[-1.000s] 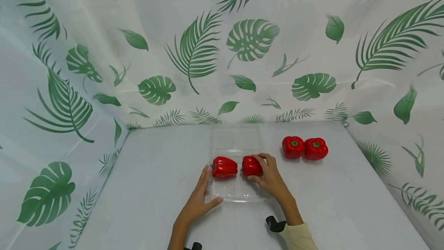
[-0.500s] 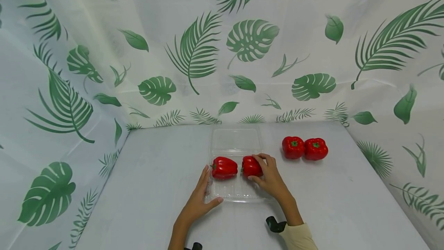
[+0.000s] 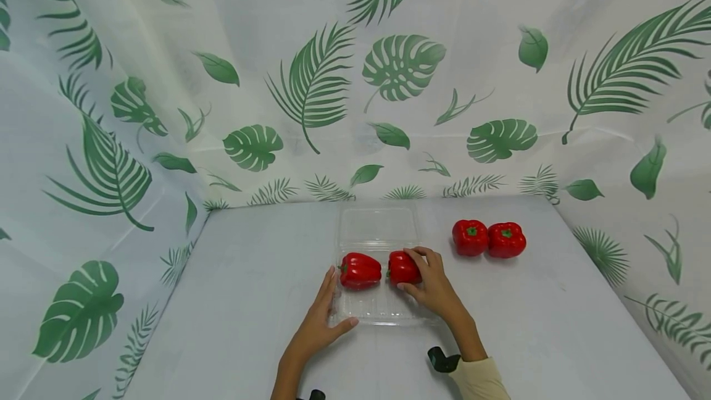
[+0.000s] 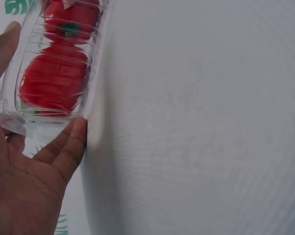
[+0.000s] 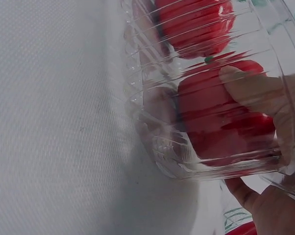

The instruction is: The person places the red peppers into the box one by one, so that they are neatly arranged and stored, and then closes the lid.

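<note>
A clear plastic clamshell container (image 3: 363, 308) lies on the table, its lid (image 3: 378, 225) folded back to the far side. Inside it, on the left, a red bell pepper (image 3: 360, 271) rests on its side, stem pointing left. My right hand (image 3: 436, 286) grips a second red bell pepper (image 3: 402, 268) at the right of the container, thumb and fingers around it. Through the clear wall in the right wrist view, the thumb (image 5: 248, 90) presses over this pepper (image 5: 211, 117). My left hand (image 3: 319, 323) steadies the container's left side, fingers extended along its wall (image 4: 12, 120).
Two more red bell peppers, one (image 3: 469, 238) beside the other (image 3: 507, 240), stand stem up at the back right of the white table (image 3: 250, 276). A leaf-printed curtain (image 3: 311, 97) hangs behind the table and along both sides.
Both hands, the container and the peppers keep their places. Only the head view has shifted very slightly.
</note>
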Demonstrator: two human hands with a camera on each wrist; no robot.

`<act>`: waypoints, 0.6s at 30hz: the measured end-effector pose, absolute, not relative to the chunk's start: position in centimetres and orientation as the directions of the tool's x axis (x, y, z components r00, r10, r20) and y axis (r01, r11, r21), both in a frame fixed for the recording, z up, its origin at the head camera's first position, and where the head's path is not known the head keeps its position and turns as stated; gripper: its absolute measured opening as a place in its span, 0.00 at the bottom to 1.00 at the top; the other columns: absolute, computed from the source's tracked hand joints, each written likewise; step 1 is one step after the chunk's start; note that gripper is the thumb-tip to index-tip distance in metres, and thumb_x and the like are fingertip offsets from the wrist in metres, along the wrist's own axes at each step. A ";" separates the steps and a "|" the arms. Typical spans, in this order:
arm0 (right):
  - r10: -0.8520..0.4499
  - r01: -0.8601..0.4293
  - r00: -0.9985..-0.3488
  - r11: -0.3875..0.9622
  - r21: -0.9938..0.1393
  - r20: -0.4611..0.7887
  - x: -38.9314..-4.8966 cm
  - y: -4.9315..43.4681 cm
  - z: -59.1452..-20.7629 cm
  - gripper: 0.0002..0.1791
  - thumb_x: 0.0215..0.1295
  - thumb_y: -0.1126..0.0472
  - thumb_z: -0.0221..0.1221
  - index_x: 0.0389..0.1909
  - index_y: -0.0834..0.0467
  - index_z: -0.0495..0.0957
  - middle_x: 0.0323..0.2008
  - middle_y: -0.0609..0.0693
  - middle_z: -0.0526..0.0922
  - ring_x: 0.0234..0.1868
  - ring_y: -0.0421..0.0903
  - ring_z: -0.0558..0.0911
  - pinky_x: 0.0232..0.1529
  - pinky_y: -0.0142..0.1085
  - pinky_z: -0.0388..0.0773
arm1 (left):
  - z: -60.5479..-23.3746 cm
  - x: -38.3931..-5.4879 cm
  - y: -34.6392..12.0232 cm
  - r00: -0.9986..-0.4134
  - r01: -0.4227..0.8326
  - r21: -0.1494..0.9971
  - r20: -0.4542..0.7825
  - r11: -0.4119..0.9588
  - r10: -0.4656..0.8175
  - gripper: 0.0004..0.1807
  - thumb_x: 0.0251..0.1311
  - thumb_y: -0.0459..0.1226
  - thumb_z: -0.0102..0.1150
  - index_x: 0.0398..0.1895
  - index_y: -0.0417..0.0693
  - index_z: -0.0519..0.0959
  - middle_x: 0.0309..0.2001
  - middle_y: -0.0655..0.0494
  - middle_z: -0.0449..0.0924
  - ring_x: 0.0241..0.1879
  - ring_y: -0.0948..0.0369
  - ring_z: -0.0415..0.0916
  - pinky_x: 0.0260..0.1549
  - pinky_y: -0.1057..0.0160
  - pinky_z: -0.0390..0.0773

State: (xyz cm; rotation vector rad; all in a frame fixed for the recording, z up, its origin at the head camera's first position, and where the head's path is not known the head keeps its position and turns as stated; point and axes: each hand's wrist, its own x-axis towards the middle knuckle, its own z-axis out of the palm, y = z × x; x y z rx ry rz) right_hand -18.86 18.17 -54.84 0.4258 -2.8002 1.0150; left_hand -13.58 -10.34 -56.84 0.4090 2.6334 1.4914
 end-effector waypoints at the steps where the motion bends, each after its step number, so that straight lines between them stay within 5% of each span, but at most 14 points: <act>1: -0.218 -0.308 -0.951 0.731 -0.608 0.220 -18.9 18.2 -54.8 0.44 0.51 0.57 0.73 0.70 0.52 0.64 0.65 0.58 0.64 0.68 0.57 0.61 0.60 0.56 0.76 | -56.9 -13.6 -10.3 -0.961 0.189 0.852 0.057 0.488 0.272 0.55 0.54 0.54 0.67 0.79 0.59 0.45 0.80 0.64 0.37 0.75 0.48 0.55 0.64 0.42 0.68; 18: -0.213 -0.336 -0.940 0.708 -0.621 0.266 -18.9 18.3 -55.2 0.46 0.48 0.59 0.75 0.69 0.53 0.64 0.66 0.58 0.64 0.68 0.57 0.60 0.59 0.57 0.77 | -56.9 -13.5 -10.4 -0.963 0.190 0.853 0.065 0.486 0.262 0.54 0.54 0.54 0.68 0.79 0.58 0.47 0.80 0.63 0.38 0.73 0.47 0.58 0.63 0.41 0.69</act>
